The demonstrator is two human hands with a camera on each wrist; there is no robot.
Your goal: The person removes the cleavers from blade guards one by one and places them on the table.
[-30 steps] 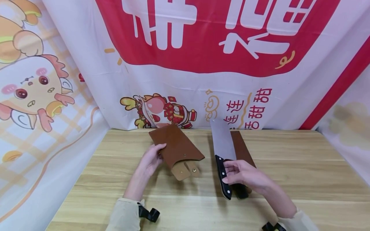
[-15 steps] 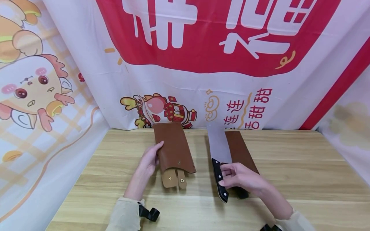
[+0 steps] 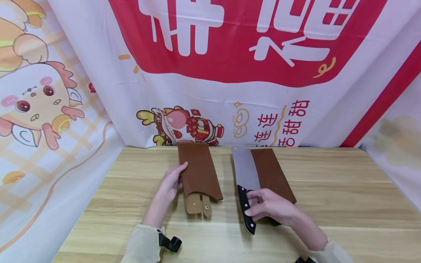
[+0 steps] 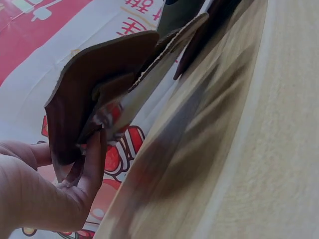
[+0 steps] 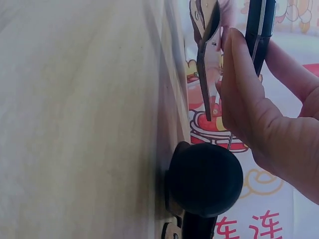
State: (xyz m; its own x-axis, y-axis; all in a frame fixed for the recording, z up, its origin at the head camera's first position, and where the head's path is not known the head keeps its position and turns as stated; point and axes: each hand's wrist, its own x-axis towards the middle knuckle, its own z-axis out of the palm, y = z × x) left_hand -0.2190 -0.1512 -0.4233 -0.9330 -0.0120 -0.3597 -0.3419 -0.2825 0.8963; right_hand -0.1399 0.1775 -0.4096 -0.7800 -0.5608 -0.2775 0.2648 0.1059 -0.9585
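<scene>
On the left, my left hand (image 3: 171, 181) pinches the edge of a brown leather knife sheath (image 3: 198, 166) and holds it raised off the table. Its tan flap and snap strap hang loose at the mouth, which faces me. My right hand (image 3: 272, 207) grips the black riveted handle of a cleaver (image 3: 245, 166), its bare blade pointing away from me. Behind the blade a second brown sheath (image 3: 271, 166) lies on the table, partly covered. A black rounded handle (image 5: 204, 178) sticks out below it, mostly hidden by my right hand in the head view.
The wooden table (image 3: 345, 197) ends at a printed cloth backdrop (image 3: 230, 87). Cloth also hangs along the left and right sides. A black wrist mount (image 3: 170, 242) sits on my left sleeve.
The sheath in my left hand has swung from a slant to nearly straight, its mouth towards me. The cleaver has moved left and closer to me, uncovering more of the second sheath.
</scene>
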